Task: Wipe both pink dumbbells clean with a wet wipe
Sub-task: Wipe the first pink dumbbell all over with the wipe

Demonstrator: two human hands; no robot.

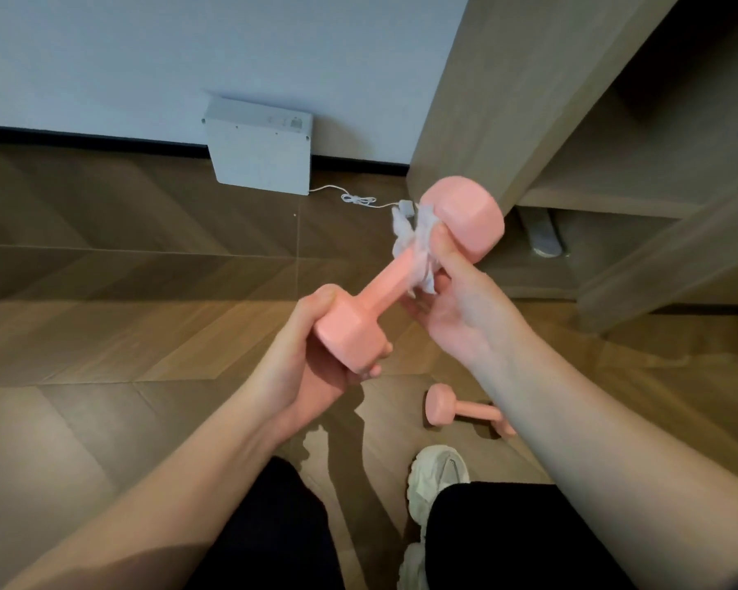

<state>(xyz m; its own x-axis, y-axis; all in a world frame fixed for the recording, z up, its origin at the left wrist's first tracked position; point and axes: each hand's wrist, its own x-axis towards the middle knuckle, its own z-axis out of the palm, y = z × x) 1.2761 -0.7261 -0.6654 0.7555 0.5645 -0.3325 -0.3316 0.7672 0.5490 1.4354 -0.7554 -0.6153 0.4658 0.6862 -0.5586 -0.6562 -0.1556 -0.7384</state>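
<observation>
A pink dumbbell (384, 291) is held up in the air, tilted from lower left to upper right. My left hand (312, 368) grips its near head from below. My right hand (456, 300) pinches a crumpled white wet wipe (414, 244) around the handle, right under the far head. A second pink dumbbell (456, 408) lies on the wooden floor below my right forearm, which hides its far end.
A white box (261, 151) leans against the wall, with a white cable (358, 200) trailing right. A wooden cabinet (571, 121) with open shelves stands at the right. My white shoe (437, 472) and black trouser legs are at the bottom.
</observation>
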